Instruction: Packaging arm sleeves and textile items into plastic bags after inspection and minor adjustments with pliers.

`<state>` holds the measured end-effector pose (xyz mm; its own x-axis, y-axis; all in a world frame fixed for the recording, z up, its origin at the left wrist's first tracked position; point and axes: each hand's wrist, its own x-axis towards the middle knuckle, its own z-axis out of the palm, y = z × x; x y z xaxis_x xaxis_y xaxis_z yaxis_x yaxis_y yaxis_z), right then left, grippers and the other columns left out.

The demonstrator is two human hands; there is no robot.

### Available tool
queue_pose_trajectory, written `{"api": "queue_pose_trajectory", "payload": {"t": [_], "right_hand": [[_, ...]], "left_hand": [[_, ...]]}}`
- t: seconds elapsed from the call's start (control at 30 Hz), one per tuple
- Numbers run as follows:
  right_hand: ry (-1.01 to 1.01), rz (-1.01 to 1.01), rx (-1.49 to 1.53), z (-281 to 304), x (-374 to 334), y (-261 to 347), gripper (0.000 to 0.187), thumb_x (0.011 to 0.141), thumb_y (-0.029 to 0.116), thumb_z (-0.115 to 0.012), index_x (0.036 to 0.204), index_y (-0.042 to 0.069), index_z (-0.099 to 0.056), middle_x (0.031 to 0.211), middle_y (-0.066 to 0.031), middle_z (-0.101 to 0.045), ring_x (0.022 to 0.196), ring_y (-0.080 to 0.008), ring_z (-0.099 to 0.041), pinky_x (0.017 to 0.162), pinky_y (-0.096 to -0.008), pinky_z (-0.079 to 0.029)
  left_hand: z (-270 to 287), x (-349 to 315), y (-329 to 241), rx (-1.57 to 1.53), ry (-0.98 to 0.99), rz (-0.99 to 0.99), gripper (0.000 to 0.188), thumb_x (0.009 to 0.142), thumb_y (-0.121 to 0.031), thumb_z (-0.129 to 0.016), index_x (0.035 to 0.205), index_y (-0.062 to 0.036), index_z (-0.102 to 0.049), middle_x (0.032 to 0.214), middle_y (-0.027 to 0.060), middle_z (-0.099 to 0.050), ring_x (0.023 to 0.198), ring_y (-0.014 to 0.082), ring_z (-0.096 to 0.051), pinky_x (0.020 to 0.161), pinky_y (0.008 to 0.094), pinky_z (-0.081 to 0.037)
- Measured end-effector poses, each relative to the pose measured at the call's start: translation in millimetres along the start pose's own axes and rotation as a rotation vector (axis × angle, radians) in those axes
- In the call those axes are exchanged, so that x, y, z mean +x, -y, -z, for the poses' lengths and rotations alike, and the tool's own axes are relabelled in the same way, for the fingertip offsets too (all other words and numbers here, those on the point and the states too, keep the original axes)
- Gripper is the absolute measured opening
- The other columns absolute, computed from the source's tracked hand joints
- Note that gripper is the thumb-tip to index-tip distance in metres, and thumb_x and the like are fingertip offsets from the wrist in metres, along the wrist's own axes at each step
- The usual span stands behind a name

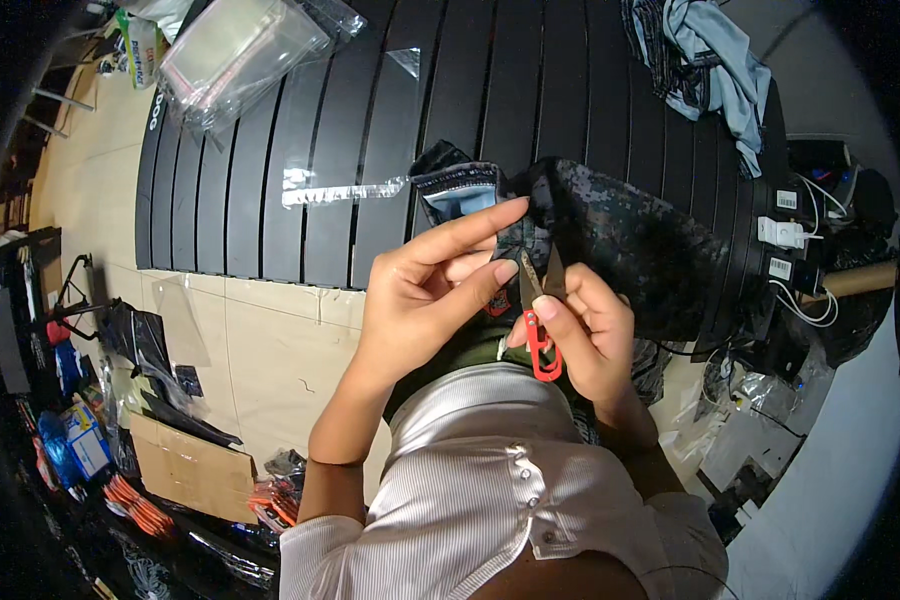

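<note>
A dark camouflage garment (620, 220) with a light blue lining lies at the near edge of the black slatted table. My left hand (425, 285) pinches a folded part of it between thumb and forefinger. In my right hand (595, 335) is a pair of red-handled thread snips (542, 345). The dark blades point away from me and stand apart, with their tips right beside the pinched fabric. Whether a thread lies between the blades is too small to tell.
Clear plastic bags (245, 60) lie at the table's far left, near a flat clear sleeve (340, 190). Light blue and dark cloth (715, 70) sits at the far right. White plugs with cables (785, 233) line the right edge. Cardboard (192, 465) and packages lie on the floor at left.
</note>
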<state>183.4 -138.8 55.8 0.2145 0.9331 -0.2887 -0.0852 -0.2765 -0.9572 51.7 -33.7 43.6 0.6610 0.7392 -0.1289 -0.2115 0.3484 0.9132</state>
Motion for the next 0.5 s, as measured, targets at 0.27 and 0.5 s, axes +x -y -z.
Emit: {"api": "queue_pose_trajectory", "payload": {"t": [0.27, 0.5], "right_hand": [[-0.001, 0.0, -0.033, 0.6, -1.1, -0.5, 0.013, 0.09, 0.007, -0.044, 0.092, -0.005, -0.048, 0.071, -0.0102, -0.058, 0.062, -0.0127, -0.059, 0.058, -0.0228, -0.048], [-0.098, 0.068, 0.116, -6.7, -0.5, 3.1, 0.012, 0.088, 0.011, -0.048, 0.084, -0.001, -0.05, 0.072, -0.0094, -0.063, 0.063, -0.0108, -0.06, 0.057, -0.022, -0.045]], "left_hand": [[0.5, -1.1, -0.8, -0.008, 0.006, -0.006, 0.042, 0.078, 0.009, -0.058, 0.119, -0.0008, -0.053, 0.097, 0.0039, -0.06, 0.082, 0.0033, -0.053, 0.074, 0.0169, -0.043], [1.0, 0.0, 1.4, 0.006, 0.021, -0.019, 0.041, 0.078, 0.009, -0.058, 0.118, -0.0011, -0.054, 0.089, -0.0023, -0.056, 0.075, 0.0008, -0.047, 0.07, 0.0144, -0.039]]}}
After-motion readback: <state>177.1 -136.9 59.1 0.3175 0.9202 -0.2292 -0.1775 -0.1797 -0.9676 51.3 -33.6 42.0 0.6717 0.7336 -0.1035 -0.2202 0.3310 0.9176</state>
